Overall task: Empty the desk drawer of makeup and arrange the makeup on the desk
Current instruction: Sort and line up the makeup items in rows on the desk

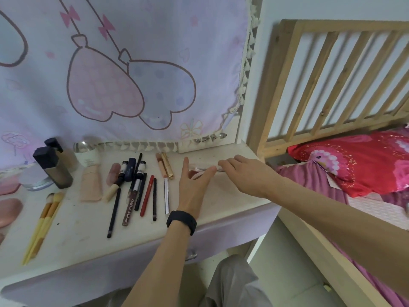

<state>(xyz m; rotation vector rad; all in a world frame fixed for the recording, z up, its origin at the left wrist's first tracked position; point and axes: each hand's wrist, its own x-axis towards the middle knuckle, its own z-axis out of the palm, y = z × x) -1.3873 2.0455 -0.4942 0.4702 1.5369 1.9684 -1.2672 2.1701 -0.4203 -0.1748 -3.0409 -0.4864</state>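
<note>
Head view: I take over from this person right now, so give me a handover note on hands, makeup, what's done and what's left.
Left hand: open, fingers straight, beside the clear tube.
Right hand: seems to pinch that tube's end.
Done: bottles, brushes, pencils and lipsticks lie in a row on the desk.
Left: set the tube down; the drawer looks closed, its contents hidden.
</note>
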